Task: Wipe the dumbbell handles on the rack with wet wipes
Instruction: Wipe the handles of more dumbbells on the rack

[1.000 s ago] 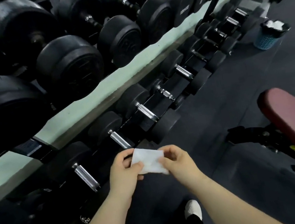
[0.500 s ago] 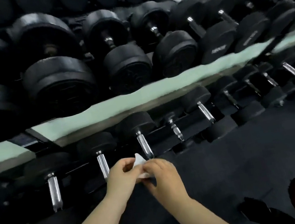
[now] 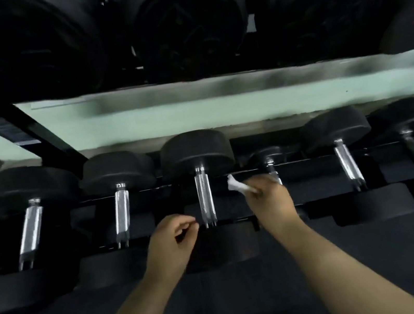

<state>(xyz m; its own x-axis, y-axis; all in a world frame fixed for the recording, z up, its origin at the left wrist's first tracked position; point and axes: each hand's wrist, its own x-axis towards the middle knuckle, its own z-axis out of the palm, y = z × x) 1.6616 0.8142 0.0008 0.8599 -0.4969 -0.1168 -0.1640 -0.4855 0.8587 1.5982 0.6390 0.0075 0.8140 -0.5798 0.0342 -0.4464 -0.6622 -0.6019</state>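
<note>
Several black dumbbells with chrome handles lie side by side on the lower shelf of the rack [image 3: 220, 110]. My right hand [image 3: 270, 201] pinches a crumpled white wet wipe [image 3: 236, 186], held just right of the middle chrome handle [image 3: 205, 195] and in front of a smaller dumbbell's handle [image 3: 271, 166]. The wipe is apart from the middle handle. My left hand [image 3: 173, 238] hovers with loosely curled fingers and holds nothing, just left of that handle's near end.
Big black dumbbells [image 3: 189, 22] fill the upper shelf and overhang the lower row. A black slanted rack strut [image 3: 32, 134] stands at the left. More chrome handles lie to the left [image 3: 122, 212] and right [image 3: 348, 163]. Dark floor lies below.
The view has swung closer and square onto the lower shelf. My left hand let go of the wipe; the right hand alone now carries it up toward the handles.
</note>
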